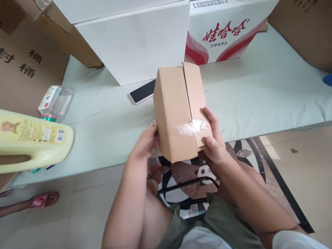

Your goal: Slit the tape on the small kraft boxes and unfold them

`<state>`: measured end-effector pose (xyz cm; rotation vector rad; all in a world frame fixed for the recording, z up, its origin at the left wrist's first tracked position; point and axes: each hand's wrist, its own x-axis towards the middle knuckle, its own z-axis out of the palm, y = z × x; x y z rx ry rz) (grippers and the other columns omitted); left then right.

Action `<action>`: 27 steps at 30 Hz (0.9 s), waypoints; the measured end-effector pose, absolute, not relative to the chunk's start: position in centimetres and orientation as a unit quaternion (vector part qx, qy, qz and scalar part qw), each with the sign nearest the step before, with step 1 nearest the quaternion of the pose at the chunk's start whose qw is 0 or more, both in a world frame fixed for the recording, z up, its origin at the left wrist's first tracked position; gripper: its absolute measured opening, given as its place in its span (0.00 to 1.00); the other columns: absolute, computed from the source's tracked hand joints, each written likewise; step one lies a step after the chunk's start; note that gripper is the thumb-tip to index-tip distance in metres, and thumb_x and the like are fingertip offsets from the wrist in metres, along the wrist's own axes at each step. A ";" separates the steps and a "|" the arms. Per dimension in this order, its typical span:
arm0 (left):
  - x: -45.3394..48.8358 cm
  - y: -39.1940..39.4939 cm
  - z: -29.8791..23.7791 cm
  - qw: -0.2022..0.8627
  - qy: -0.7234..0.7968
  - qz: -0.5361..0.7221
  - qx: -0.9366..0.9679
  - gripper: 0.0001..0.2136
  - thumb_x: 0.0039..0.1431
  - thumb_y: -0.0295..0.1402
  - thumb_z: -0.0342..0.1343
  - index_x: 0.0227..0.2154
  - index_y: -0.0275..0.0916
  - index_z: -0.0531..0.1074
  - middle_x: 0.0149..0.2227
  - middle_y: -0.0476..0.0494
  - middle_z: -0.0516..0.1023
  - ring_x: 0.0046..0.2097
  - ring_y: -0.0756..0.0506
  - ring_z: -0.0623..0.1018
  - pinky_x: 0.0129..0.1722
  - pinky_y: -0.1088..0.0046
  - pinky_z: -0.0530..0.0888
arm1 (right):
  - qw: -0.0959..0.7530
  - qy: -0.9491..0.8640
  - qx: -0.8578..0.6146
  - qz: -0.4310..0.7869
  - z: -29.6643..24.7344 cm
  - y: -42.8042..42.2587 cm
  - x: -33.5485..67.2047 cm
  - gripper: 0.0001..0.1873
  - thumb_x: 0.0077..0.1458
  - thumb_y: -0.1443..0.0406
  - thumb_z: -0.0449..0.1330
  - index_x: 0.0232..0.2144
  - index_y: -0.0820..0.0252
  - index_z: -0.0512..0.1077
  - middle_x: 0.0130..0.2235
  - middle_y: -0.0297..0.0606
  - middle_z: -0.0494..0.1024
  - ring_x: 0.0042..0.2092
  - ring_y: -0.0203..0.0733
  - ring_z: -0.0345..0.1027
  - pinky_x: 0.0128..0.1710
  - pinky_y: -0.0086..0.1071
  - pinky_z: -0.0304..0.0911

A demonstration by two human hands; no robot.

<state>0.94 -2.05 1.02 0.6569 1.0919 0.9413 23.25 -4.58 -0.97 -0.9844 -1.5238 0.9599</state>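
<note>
A small brown cardboard box [174,100] is held tilted above the near edge of the table, between both hands. Shiny clear tape [190,127] crosses the seam of its flaps near the lower end. My left hand [148,141] grips the box's left side, with the thumb up along it and the other fingers partly hidden. On the right, my right hand [215,138] pinches the lower right side, thumb and a finger on the flap. Just behind the box lies a phone [142,92], dark screen up, partly covered by it.
A white carton [140,45] and a red-and-white water carton [220,41] stand at the back of the cloth-covered table [259,93]. On the left are a yellow jug [36,141], a clear plastic bottle [55,101] lying down and large brown boxes. Another person's sandalled foot [45,200] shows at lower left.
</note>
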 end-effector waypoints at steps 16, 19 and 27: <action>2.3 -2.1 -0.7 0.526 0.574 0.458 0.429 0.11 0.59 0.42 0.64 0.41 0.44 0.81 0.51 0.39 0.81 0.57 0.33 0.77 0.54 0.53 0.78 | 0.486 -0.629 -0.420 0.438 -1.3 -3.6 24.2 0.41 0.62 0.38 0.54 0.71 0.39 0.51 0.73 0.38 0.60 0.69 0.56 0.63 0.64 0.57 0.68; 2.1 -1.9 -0.5 0.376 0.604 0.515 0.477 0.13 0.58 0.39 0.65 0.45 0.44 0.81 0.58 0.38 0.76 0.63 0.35 0.74 0.60 0.54 0.75 | 0.467 -0.644 -0.416 0.440 -0.5 -3.6 24.1 0.38 0.62 0.40 0.56 0.69 0.40 0.55 0.71 0.39 0.62 0.69 0.56 0.63 0.65 0.57 0.66; 2.1 -1.9 0.2 0.245 0.424 0.574 0.656 0.22 0.68 0.53 0.50 0.52 0.48 0.78 0.66 0.41 0.70 0.71 0.34 0.66 0.72 0.47 0.61 | 0.453 -0.668 -0.410 0.425 0.0 -3.1 24.1 0.39 0.60 0.38 0.55 0.68 0.42 0.59 0.72 0.40 0.62 0.69 0.56 0.62 0.66 0.56 0.64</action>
